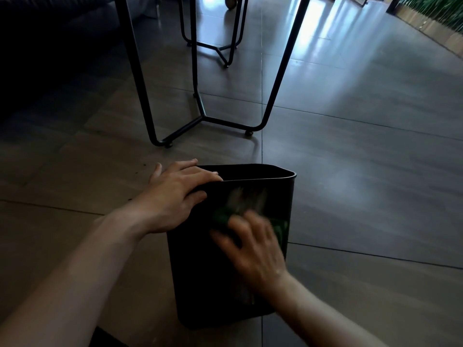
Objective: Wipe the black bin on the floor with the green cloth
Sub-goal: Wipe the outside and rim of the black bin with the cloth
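Note:
The black bin [210, 284] stands upright on the tiled floor in front of me, its open top facing up. My left hand [175, 194] grips the bin's left rim corner, fingers curled over the edge. My right hand [253, 249] is blurred and presses the green cloth [221, 216] flat against the bin's near side wall. Only green patches of the cloth show at the fingertips and past the hand's right side.
A black metal table frame [203, 117] stands on small feet just beyond the bin. A second frame [220, 50] stands farther back. A dark sofa [50, 33] fills the far left. Open tiled floor [363, 159] stretches to the right.

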